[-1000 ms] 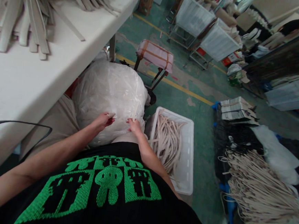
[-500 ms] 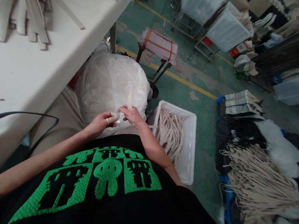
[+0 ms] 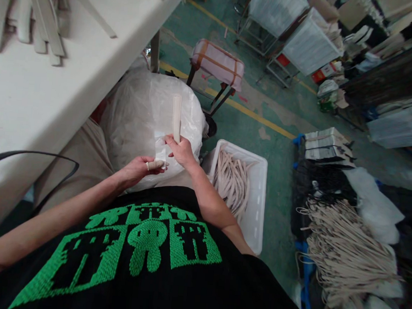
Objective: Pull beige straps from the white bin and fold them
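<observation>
Just above my lap, my right hand (image 3: 182, 151) is closed round the lower end of a beige strap (image 3: 176, 114) that points upward. Beside it my left hand (image 3: 144, 168), with a wrapped finger, pinches the lower edge of a small white piece (image 3: 161, 152), which looks like paper or film. The upper edge of this piece is near my right fingertips; whether they touch it I cannot tell. Both hands are over a large translucent plastic bag (image 3: 134, 106).
More straps (image 3: 49, 13) lie on the white table (image 3: 74, 63) at left. A white bin (image 3: 258, 196) of strips stands right of my arm. Beyond are a padded stool (image 3: 218, 62), carts with tubs (image 3: 313, 41) and a strap pile (image 3: 351, 251) at right.
The strap and my right hand have moved slightly up and left. The white piece now shows clearly between my hands, and my left hand has shifted a little right.
</observation>
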### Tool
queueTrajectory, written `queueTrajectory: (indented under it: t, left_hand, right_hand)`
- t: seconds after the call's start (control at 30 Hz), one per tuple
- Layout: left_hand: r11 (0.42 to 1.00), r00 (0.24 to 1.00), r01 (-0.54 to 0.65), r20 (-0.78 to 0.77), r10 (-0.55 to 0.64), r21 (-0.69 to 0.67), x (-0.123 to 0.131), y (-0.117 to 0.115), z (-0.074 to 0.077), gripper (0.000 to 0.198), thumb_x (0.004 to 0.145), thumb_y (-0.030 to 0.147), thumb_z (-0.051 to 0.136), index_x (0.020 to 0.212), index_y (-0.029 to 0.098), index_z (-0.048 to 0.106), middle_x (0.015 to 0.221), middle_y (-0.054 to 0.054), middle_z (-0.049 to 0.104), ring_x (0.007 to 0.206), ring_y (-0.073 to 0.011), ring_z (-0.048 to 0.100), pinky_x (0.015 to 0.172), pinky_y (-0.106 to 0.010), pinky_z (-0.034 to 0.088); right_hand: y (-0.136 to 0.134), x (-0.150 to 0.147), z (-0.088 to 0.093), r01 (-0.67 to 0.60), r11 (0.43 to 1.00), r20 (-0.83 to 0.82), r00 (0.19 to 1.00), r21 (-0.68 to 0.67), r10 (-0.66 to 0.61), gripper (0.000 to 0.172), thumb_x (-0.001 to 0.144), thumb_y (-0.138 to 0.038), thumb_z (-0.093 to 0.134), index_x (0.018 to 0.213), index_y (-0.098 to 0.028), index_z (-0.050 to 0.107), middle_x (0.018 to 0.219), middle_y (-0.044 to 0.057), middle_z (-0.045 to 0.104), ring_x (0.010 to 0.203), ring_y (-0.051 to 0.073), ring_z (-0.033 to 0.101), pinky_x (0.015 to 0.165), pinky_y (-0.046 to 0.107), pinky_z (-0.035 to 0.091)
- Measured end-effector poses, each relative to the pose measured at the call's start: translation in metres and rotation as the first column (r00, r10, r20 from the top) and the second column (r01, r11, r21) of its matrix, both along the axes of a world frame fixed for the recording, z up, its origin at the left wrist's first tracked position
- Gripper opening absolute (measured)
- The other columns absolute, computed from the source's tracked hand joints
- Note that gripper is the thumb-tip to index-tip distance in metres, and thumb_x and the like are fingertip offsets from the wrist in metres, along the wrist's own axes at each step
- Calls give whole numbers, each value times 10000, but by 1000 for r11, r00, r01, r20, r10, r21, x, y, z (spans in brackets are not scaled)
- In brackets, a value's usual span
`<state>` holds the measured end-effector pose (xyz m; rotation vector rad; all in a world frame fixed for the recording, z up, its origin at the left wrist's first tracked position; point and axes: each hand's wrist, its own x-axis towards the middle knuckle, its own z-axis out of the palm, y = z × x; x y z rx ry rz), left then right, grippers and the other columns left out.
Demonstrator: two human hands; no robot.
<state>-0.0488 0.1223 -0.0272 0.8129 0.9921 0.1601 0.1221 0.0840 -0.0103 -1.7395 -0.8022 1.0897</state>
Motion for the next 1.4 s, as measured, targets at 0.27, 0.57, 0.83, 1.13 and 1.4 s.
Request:
queueTrajectory:
  t: [0.27, 0.57, 0.83, 1.13, 1.4]
  left_hand:
    - [919, 929, -359, 29, 368, -163, 9, 19, 9, 225, 888, 239, 815, 733, 172, 667, 710, -1, 672, 596, -99, 600, 621, -214, 533]
    - [876, 887, -422, 94, 452, -232, 20, 22, 17, 165, 994, 256, 703, 864, 181, 770, 847, -36, 764, 744, -128, 676, 693, -213, 546]
    - [935, 918, -343, 178, 354, -92, 19, 16, 15, 144, 912, 309, 781, 879, 171, 804, 893, -80, 791, 975, -227, 717, 859, -301, 564]
    - [937, 919, -324, 190, 344, -133, 16, 18, 14, 109, 853, 289, 808, 834, 182, 796, 967, -78, 809, 1035, -242, 720, 861, -305, 571]
    - [936, 923, -349, 163, 350, -35, 13, 19, 4, 259, 772, 371, 896, 768, 172, 730, 895, -82, 797, 1028, -266, 727, 858, -328, 572]
  right_hand:
    - [-95, -8, 13, -336, 941, -100, 938, -32, 332, 457, 1108, -521, 387, 938, -190, 653, 794, 10, 725, 483, 81, 522, 546, 199, 500]
    - [-116, -36, 16, -508, 814, 42, 841, -281, 539, 384, 1065, -370, 496, 773, -229, 702, 644, -27, 689, 661, 161, 665, 727, 251, 478]
    - [-102, -38, 14, -488, 807, 70, 840, -332, 537, 435, 1081, -392, 496, 764, -205, 727, 597, -22, 677, 651, 156, 659, 743, 255, 461]
    - [-102, -34, 13, -476, 821, -18, 868, -315, 496, 460, 1084, -370, 481, 736, -198, 728, 579, -29, 665, 596, 143, 625, 697, 239, 468]
    - [-100, -34, 10, -475, 819, -82, 876, -322, 476, 469, 1084, -379, 481, 716, -188, 700, 562, -23, 643, 531, 132, 572, 637, 236, 460]
